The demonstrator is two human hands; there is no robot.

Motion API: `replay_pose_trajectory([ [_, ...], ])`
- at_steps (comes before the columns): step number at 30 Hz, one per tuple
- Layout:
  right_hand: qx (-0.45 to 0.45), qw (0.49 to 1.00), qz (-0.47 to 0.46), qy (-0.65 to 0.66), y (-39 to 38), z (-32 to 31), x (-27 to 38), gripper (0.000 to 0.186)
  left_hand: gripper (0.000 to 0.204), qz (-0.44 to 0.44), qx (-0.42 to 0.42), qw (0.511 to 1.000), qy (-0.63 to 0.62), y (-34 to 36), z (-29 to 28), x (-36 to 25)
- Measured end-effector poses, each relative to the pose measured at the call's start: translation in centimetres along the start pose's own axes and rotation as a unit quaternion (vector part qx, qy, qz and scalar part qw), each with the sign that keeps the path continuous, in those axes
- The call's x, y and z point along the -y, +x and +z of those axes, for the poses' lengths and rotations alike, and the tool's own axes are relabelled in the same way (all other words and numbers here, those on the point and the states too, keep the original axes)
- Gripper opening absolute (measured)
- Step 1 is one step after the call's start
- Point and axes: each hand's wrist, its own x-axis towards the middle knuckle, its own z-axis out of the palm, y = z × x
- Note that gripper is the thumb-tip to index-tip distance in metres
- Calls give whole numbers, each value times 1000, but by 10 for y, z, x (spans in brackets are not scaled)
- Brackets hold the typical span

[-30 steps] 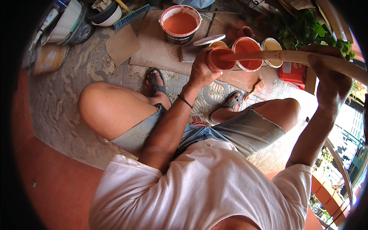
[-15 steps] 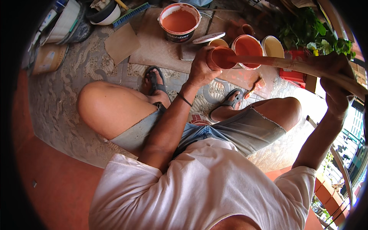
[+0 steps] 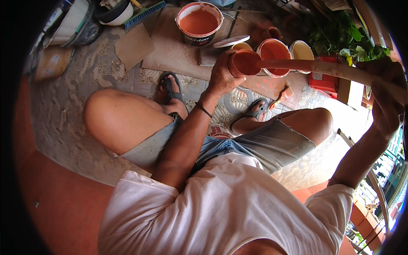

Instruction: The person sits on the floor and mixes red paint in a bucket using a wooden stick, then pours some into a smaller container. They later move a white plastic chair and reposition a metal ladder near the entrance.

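Note:
My left hand [image 3: 223,72] is closed around a small red-orange cup [image 3: 244,63], tilted so its opening shows. A long wooden strip [image 3: 323,69] runs from the cup's mouth toward the right, red-stained at its left end. My right hand [image 3: 386,91] grips the strip's right part, its fingers partly in shadow. Just behind the cup stand a bucket of red paint [image 3: 273,50], a cream-coloured bucket [image 3: 304,49] and a small yellowish container [image 3: 241,45]. A larger bucket of red paint [image 3: 197,23] sits farther back, near a white lid [image 3: 230,41].
A paintbrush [image 3: 284,95] lies beyond my right foot on a board. At back left are stacked tubs [image 3: 72,21], a blue broom head [image 3: 144,15] and a cardboard square [image 3: 132,46]. At right are a red crate [image 3: 321,80], leafy plants [image 3: 340,34] and a bright railing [image 3: 393,161].
My right hand has moved outward to the right, drawing the wooden strip along with it through the cup's mouth. My left hand and the cup have stayed nearly in place.

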Motion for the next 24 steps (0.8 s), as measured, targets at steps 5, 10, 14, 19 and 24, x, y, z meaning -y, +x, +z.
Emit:
replay_pose_trajectory([
  [5, -112, 991, 13, -67, 7, 40, 3, 19, 78, 6, -7, 1000, -4, 0, 3, -1],
  [10, -205, 951, 108, -204, 1, 61, -6, 17, 77, 11, -16, 1000, 1, -1, 3, -2],
  [14, -157, 932, 15, -327, 0, 35, -9, 17, 77, 11, -15, 1000, 3, 0, 1, 1],
  [19, -115, 944, 14, -308, 2, 18, -8, 17, 78, 6, -17, 1000, -11, 0, 3, 1],
  [24, -103, 947, 14, -303, 2, 16, 1, 18, 78, 1, -13, 1000, -12, 1, 2, -1],
])
